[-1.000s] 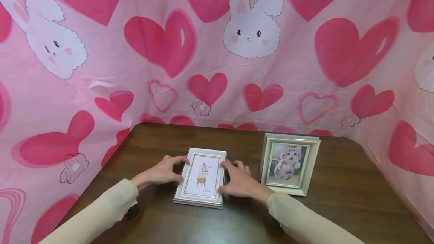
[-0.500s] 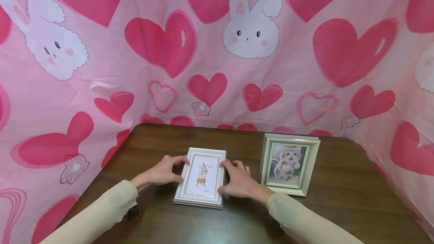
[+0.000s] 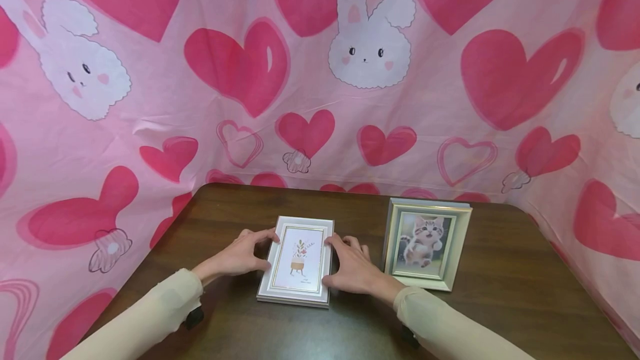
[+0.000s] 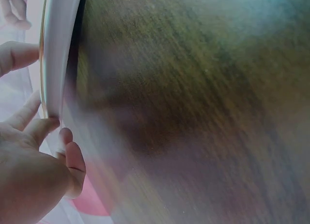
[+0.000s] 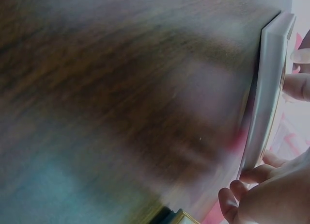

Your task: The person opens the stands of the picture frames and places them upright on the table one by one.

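A white picture frame (image 3: 300, 289) with thin gold lines lies face up, or nearly so, under both hands. Its picture shows a potted plant on a small stand. My left hand (image 3: 234, 255) holds the left edge with spread thumb and fingers, and the left wrist view shows those fingers (image 4: 44, 128) against its rim. On the opposite side, my right hand (image 3: 357, 272) grips the right edge; its fingers (image 5: 259, 173) touch the frame's side in the right wrist view. Whether the frame fully touches the table is hard to tell.
A second picture frame (image 3: 450, 279), pale with gold trim, stands upright to the right of my right hand and holds a kitten picture. Both rest on a dark wooden table (image 3: 230, 210). Pink cloth (image 3: 310, 88) with hearts and rabbits hangs around the table's back and sides.
The white frame sits very slightly higher against the table than half a second ago. Both hands keep their places on its edges. The head view has tilted up a little.
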Demonstrator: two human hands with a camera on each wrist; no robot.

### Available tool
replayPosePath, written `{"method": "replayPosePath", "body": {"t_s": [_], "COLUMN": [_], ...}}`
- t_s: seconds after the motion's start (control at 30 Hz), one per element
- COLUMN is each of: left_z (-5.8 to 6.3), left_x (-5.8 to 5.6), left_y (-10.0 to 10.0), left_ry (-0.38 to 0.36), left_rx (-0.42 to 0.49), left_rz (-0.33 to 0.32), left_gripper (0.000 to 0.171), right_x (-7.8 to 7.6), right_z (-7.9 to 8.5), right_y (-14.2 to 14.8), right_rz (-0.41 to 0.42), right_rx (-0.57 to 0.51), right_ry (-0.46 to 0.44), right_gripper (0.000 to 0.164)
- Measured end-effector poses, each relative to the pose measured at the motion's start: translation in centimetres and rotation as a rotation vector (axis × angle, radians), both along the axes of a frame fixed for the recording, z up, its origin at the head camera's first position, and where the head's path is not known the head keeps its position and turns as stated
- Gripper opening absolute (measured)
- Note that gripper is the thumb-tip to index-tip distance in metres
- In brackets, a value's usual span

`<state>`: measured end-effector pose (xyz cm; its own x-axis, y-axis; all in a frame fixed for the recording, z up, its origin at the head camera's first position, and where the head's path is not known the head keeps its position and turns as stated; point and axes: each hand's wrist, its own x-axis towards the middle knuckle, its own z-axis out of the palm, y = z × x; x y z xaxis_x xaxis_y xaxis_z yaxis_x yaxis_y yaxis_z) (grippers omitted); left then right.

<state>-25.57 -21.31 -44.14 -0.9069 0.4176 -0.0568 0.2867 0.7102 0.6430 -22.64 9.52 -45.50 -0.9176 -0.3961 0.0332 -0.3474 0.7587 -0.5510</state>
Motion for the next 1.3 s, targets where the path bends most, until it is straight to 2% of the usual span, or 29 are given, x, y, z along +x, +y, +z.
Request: {"method": "replayPosePath", "body": {"t_s": [0.5,0.73,0.97,1.3], "left_z": [-0.13,-0.06,0.28,0.2], "left_x": [0.28,0.61,0.78,0.84], "left_y": [0.11,0.19,0.24,0.25], "left_ry": [0.028,0.029,0.038,0.079], "left_rx": [0.023,0.03,0.037,0.018], "left_rz": [-0.002,0.007,0.02,0.024], "left_gripper": [0.055,0.056,0.055,0.054], "right_x": [0.2,0.29,0.21,0.24], "right_z": [-0.07,-0.49,-0.23,-0.07], "right_y": [0.02,0.1,0.09,0.13], "right_rz": [-0.002,0.002,0.0,0.001], "right_rx": [0.003,0.009,0.009,0.005], "right_ry": [0.057,0.057,0.068,0.076], "right_gripper": [0.078,0.08,0.08,0.081]}}
